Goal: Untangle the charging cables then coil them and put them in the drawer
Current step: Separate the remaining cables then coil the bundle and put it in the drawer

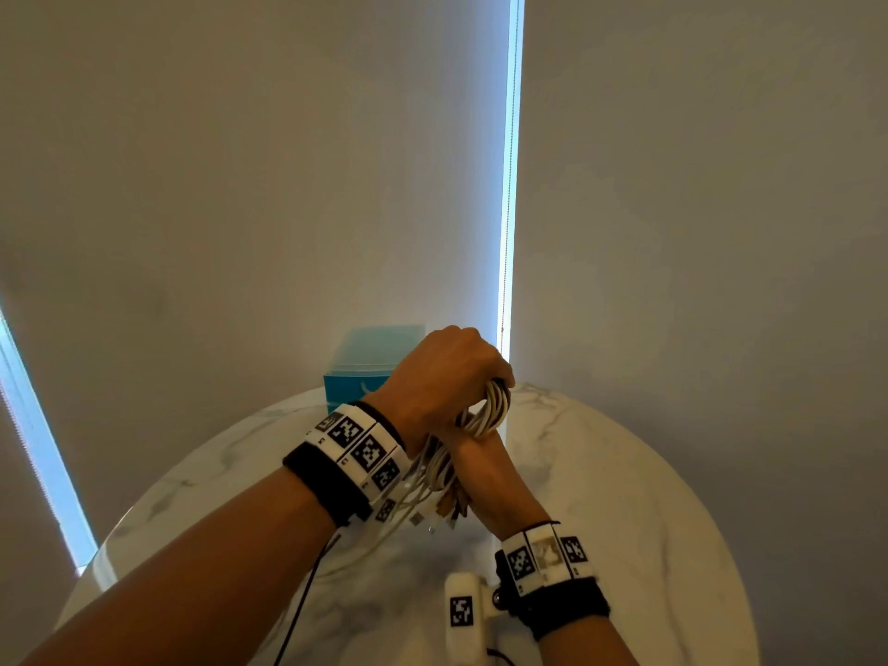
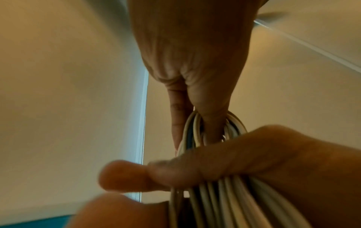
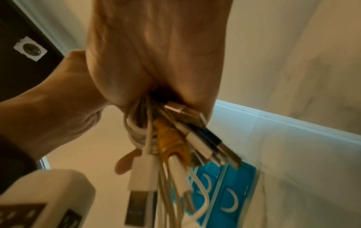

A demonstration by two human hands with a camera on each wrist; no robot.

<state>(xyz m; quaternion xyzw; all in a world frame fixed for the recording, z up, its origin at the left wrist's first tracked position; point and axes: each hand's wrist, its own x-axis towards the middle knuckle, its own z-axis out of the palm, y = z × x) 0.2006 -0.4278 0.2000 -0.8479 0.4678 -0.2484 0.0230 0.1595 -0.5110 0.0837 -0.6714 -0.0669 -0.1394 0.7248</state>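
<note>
A bundle of white charging cables [image 1: 485, 411], looped at its upper end, is held in the left hand [image 1: 447, 377] and right hand [image 1: 485, 478]; USB plugs [image 3: 144, 174] dangle below the right hand. The teal drawer unit [image 1: 365, 372] stands just beyond both hands.

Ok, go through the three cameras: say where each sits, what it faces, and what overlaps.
Head: on the head, facing forward and down at the marble table; both forearms, left hand and right hand gripping the cable bundle.
Left wrist: looks along the left hand at the cables.
Right wrist: looks along the right hand at dangling plugs and the blue drawer unit.
Shared: the cables in all; the drawer unit in head and right wrist.
</note>
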